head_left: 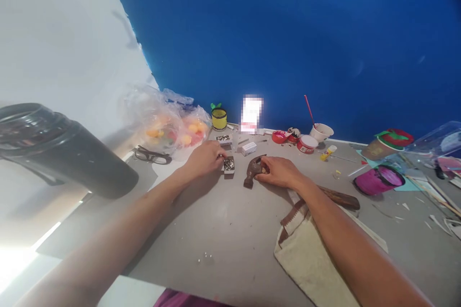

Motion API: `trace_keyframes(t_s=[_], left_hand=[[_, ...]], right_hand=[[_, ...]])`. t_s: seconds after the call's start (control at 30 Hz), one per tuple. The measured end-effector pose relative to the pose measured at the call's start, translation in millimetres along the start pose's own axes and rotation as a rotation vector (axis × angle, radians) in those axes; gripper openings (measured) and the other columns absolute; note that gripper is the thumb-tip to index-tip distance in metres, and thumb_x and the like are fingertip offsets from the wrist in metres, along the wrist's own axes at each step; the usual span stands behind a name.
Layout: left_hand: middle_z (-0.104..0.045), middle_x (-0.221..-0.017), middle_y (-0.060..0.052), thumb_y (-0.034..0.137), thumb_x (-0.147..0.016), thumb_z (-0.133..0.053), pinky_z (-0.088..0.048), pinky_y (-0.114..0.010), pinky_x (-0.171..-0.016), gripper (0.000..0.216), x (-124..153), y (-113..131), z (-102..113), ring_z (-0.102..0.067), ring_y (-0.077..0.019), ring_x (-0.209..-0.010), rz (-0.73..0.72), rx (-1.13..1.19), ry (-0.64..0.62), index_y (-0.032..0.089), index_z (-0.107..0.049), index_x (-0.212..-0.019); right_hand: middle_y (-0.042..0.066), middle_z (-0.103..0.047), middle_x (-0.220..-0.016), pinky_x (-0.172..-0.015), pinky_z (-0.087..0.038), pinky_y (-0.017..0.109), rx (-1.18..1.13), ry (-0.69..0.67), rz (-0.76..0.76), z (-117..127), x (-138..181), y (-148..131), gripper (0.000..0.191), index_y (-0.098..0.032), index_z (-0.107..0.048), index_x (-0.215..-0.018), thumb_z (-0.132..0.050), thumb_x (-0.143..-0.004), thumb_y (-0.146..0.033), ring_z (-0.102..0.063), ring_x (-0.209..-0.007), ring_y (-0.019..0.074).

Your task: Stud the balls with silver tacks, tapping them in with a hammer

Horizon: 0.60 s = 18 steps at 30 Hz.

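Note:
A small open box [229, 171] of shiny metal pieces, perhaps tacks, stands on the table in front of me. My left hand [207, 157] is at its left edge, with fingers curled and closed on its side. To the right, my right hand [279, 171] grips a claw hammer [253, 169] close to its head. The hammer's wooden handle [340, 198] shows beyond my right forearm, which hides its middle. Behind the left hand is a second open box of metal pieces [223, 139]. A small white box [248, 148] lies between the hands, farther back.
A beige cloth [309, 254] lies under my right forearm. On the left are a large dark bottle [90, 153], eyeglasses [151, 156] and a plastic bag [173, 124]. A paper cup [322, 132], glue stick [328, 153] and purple pot [380, 180] stand rightward. Tiny shiny bits [206, 255] lie near the front.

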<state>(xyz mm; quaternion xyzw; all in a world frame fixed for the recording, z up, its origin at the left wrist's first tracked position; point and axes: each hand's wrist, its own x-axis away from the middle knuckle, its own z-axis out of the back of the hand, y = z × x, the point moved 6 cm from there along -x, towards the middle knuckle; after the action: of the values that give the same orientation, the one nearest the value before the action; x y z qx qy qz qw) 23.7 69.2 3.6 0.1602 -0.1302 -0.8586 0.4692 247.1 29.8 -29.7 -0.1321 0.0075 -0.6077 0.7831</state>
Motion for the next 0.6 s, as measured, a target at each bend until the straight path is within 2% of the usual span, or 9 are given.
trace_keyframes(t_s=[0.1,0.17,0.33,0.47,0.6], left_hand=[[-0.066,-0.081,-0.010,0.014,-0.078,-0.059,-0.045,-0.035,-0.073,0.020,-14.2,16.1,-10.2,-0.063,-0.0280,-0.089,-0.109,-0.196,-0.143,0.020,-0.073,-0.065],[-0.064,-0.074,-0.011,0.011,-0.071,-0.064,-0.044,-0.034,-0.070,0.015,-21.9,21.9,-15.4,-0.062,-0.0277,-0.083,-0.123,-0.216,-0.178,0.018,-0.069,-0.059],[-0.063,-0.073,-0.013,0.011,-0.068,-0.067,-0.045,-0.036,-0.069,0.009,-29.9,27.3,-28.1,-0.062,-0.0288,-0.076,-0.123,-0.196,-0.173,0.017,-0.069,-0.062],[-0.063,-0.071,-0.011,0.016,-0.069,-0.070,-0.047,-0.039,-0.077,0.008,-27.6,29.8,-34.9,-0.063,-0.0304,-0.081,-0.127,-0.162,-0.168,0.018,-0.069,-0.063],[-0.065,-0.078,-0.014,0.013,-0.070,-0.069,-0.046,-0.045,-0.082,0.008,-22.1,33.2,-34.8,-0.065,-0.0340,-0.085,-0.145,-0.158,-0.177,0.016,-0.068,-0.063]], right_hand=[[0.001,-0.069,-0.084,-0.060,-0.026,0.029,0.001,-0.007,0.000,-0.6,-0.8,1.0,0.029,-0.024,-0.055,-0.083,-0.066,-0.082,-0.050,-0.060,-0.077,0.0196],[0.001,-0.070,-0.084,-0.060,-0.027,0.029,0.005,-0.011,0.001,-0.8,-1.0,1.2,0.028,-0.024,-0.056,-0.084,-0.067,-0.082,-0.050,-0.061,-0.077,0.0194],[0.003,-0.070,-0.086,-0.060,-0.028,0.029,0.032,-0.017,-0.005,-0.4,-1.1,1.3,0.030,-0.023,-0.058,-0.086,-0.067,-0.084,-0.051,-0.062,-0.079,0.0202],[0.003,-0.071,-0.088,-0.061,-0.028,0.029,0.028,-0.031,-0.007,-1.3,-2.0,2.2,0.030,-0.023,-0.059,-0.089,-0.066,-0.084,-0.052,-0.062,-0.080,0.0204],[0.003,-0.071,-0.088,-0.062,-0.027,0.029,0.013,-0.022,0.003,-1.4,-2.1,2.6,0.031,-0.023,-0.060,-0.089,-0.066,-0.084,-0.053,-0.061,-0.079,0.0204]])
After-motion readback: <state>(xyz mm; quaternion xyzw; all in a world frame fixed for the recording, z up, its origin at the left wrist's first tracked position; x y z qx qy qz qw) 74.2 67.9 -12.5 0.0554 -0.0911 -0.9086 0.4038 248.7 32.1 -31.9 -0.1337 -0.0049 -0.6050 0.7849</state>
